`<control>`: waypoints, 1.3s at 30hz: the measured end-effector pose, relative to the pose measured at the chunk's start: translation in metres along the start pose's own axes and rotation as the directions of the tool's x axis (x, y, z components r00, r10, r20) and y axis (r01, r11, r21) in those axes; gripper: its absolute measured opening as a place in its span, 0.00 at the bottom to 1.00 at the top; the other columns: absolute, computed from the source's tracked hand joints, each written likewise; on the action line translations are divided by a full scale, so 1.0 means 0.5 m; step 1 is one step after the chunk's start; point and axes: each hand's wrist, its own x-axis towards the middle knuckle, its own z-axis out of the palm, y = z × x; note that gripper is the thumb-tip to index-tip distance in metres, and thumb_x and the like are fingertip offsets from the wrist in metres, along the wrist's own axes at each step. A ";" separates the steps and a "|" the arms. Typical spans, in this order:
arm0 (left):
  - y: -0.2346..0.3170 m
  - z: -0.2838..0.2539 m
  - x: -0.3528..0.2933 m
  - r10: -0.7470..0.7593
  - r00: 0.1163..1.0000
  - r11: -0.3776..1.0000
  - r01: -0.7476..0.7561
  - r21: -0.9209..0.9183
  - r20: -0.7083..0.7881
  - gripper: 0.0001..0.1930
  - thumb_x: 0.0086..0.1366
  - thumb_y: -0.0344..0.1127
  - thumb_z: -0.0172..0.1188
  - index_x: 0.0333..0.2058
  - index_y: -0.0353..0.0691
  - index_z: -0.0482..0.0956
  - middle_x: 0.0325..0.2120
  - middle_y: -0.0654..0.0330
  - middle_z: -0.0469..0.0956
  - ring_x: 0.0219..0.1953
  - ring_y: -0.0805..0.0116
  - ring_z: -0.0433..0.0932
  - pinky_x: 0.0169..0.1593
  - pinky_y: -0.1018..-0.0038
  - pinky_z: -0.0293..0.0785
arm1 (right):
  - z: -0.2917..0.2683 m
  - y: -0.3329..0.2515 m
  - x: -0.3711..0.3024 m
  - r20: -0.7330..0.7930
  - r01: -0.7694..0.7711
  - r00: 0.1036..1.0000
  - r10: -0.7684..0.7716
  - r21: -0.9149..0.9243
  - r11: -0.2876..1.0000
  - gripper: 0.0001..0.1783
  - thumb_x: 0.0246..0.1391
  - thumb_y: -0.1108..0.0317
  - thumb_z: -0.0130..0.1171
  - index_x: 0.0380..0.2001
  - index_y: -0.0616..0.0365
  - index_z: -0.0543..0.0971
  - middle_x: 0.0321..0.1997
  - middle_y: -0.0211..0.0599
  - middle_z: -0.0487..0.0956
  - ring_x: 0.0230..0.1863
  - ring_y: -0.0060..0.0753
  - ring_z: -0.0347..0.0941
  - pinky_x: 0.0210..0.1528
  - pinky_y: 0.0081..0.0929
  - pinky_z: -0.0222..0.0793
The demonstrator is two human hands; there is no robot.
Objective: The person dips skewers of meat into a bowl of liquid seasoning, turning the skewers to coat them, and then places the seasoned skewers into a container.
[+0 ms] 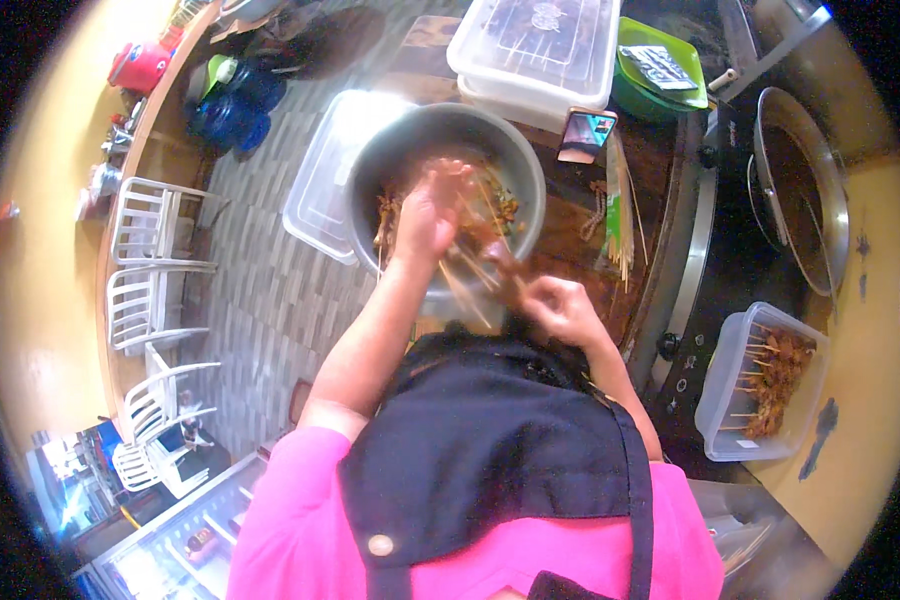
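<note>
A deep grey metal pot (540, 185) stands in front of me, with brown seasoned meat pieces (505, 208) and several thin wooden skewers (460, 285) in it and over its near rim. My left hand (433, 210) is above the pot, palm side partly up. Its fingers are smeared by motion, so what they hold cannot be made out. Just outside the pot's near right rim, my right hand (562, 308) is closed on a skewer of brown meat (510, 285), which is blurred and points toward the pot.
Beside the pot are a clear plastic lid (315, 185), lidded tub (535, 50), phone (588, 135), and bundle of bare skewers (620, 220). To the right stand a stove (705, 300), large pan (770, 150) and tub of threaded skewers (710, 400). White chairs (145, 300) line the left.
</note>
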 end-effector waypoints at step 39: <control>0.014 0.009 -0.007 0.027 0.986 0.986 0.001 0.169 -0.163 0.11 0.61 0.41 0.50 0.33 0.39 0.72 0.30 0.56 0.74 0.35 0.61 0.74 0.42 0.66 0.70 | 0.010 0.008 0.020 0.081 -0.015 0.997 0.010 0.060 0.998 0.09 0.43 0.68 0.57 0.27 0.62 0.76 0.21 0.33 0.75 0.24 0.22 0.69 0.29 0.23 0.67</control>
